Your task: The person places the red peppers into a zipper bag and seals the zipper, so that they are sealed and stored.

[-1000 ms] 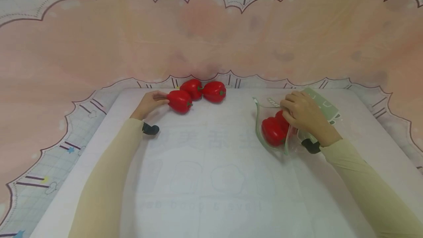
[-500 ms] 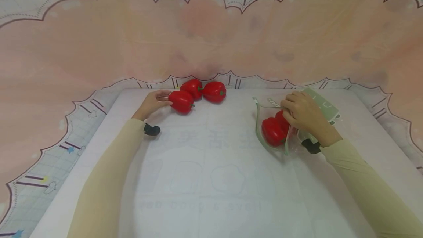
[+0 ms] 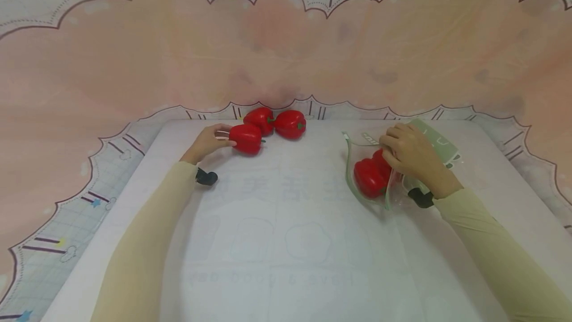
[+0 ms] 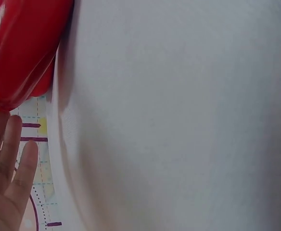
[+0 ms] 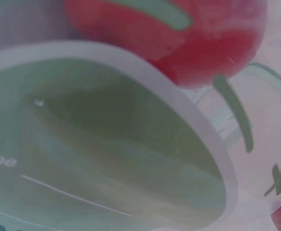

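Observation:
My left hand (image 3: 206, 144) holds the blunt end of a red bell pepper (image 3: 247, 139), thumb on the near side, fingers behind. Up close in the left wrist view, that pepper (image 4: 22, 45) fills the upper left corner, and several fairly straight fingers (image 4: 8, 149) lie by its end. On the right, my right hand (image 3: 408, 155) grips the upper edge of a clear zip bag with green print (image 3: 435, 143). Two red peppers (image 3: 372, 177) show inside the bag. Green printed film (image 5: 107, 154) mostly fills the right wrist view, a red pepper (image 5: 203, 43) behind it.
Two more red peppers (image 3: 290, 124) lie touching at the back of the white table (image 3: 277, 242), just beyond the held one. A patterned cloth (image 3: 286, 53) rises behind the table's far edge. Black wrist straps or mounts (image 3: 207, 178) sit at both sleeves.
My left hand and its pepper have shifted slightly right and toward me, and the pepper has turned a little. My right hand and the bag have stayed put.

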Demonstrator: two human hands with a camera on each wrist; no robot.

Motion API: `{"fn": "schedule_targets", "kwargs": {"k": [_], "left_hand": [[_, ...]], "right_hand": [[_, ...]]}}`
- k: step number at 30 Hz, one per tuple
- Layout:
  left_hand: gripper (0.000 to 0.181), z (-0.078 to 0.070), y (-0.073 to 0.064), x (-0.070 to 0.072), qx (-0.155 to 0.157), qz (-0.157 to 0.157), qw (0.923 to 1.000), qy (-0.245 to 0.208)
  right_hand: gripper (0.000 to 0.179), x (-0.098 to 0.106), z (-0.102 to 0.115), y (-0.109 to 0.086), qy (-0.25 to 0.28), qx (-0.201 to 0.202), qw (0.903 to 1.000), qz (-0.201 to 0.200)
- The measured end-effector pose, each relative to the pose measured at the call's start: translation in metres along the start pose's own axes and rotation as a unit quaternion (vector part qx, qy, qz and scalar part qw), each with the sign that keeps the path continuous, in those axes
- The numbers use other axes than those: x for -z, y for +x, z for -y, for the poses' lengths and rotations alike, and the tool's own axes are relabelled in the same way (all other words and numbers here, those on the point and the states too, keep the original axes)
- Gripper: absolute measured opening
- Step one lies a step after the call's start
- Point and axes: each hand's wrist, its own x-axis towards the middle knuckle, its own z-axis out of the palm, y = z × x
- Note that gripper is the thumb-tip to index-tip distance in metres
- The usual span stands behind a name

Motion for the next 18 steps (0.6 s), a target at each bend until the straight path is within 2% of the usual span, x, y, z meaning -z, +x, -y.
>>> {"fn": "schedule_targets", "kwargs": {"k": [12,18], "left_hand": [[0.066,-0.0049,0.0002,-0.0031,-0.009,0.026,0.9995,0.014],[0.066,-0.0061,0.0008,-0.0054,-0.009,0.024,0.9994,0.024]], "right_hand": [[0.015,-0.0004,-0.0004,-0.0014,0.002,0.000,1.0000,0.003],[0.015,-0.0004,-0.0008,-0.0018,-0.001,-0.003,0.9999,0.010]]}}
